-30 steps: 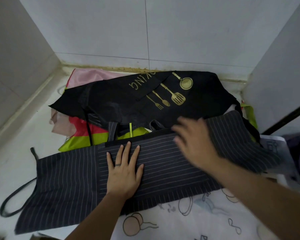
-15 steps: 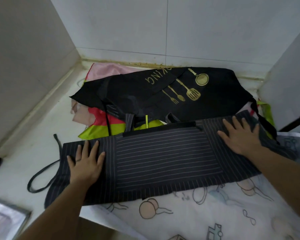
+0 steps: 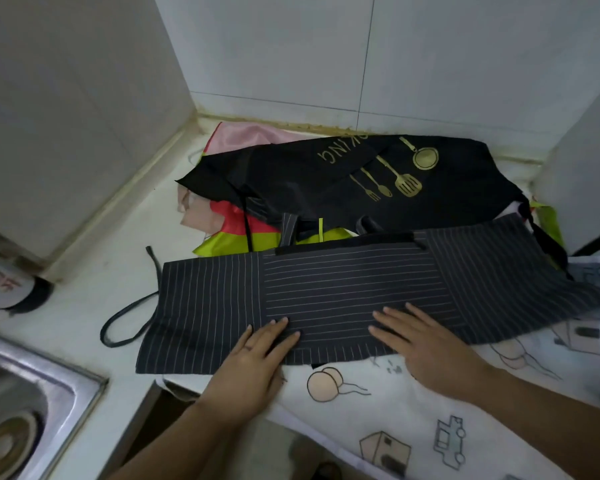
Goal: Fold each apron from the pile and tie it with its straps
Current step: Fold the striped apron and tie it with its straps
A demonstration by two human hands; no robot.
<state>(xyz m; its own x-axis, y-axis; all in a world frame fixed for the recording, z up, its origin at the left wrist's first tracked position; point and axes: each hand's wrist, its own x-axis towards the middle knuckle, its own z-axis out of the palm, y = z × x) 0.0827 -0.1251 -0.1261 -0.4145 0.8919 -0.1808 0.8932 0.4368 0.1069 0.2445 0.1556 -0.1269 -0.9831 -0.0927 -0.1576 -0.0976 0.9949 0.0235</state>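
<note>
Across the white counter [image 3: 94, 271]: my dark pinstriped cloth apron [image 3: 343, 289] lies folded into a long band.
Left hand [image 3: 253, 362]: flat, fingers straight, pressing its near edge.
Right hand [image 3: 426, 348]: flat, near my left, pressing the same edge.
Behind it: black apron with gold utensil print [image 3: 361, 181].

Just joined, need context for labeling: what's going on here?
A person is folding a dark striped apron on a counter. The left hand and right hand lie flat on its near edge, fingers straight. Its strap trails loose at the left, not yet tied. A black apron with gold utensil print tops the pile behind.
</note>
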